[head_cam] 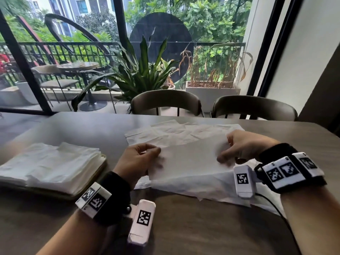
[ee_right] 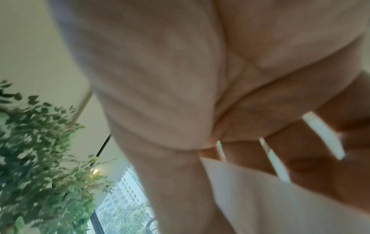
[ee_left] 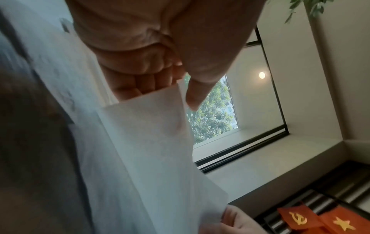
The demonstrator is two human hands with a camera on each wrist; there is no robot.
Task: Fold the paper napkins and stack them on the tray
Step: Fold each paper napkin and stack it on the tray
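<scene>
A white paper napkin (head_cam: 191, 159) is lifted off the table between both hands. My left hand (head_cam: 141, 159) pinches its left edge, and the left wrist view shows the napkin (ee_left: 144, 126) held between fingers and thumb. My right hand (head_cam: 237, 150) pinches the right edge; the right wrist view shows the sheet (ee_right: 260, 197) under the curled fingers. More unfolded napkins (head_cam: 180, 131) lie spread on the table beneath. At the left, a tray (head_cam: 103, 164) carries a stack of folded napkins (head_cam: 55, 162).
The wooden table (head_cam: 202, 227) has bare surface near me. Two chairs (head_cam: 165, 102) stand at the far side, with a potted plant (head_cam: 139, 70) and large window behind. A thin black cable (head_cam: 274, 205) runs from the right wrist.
</scene>
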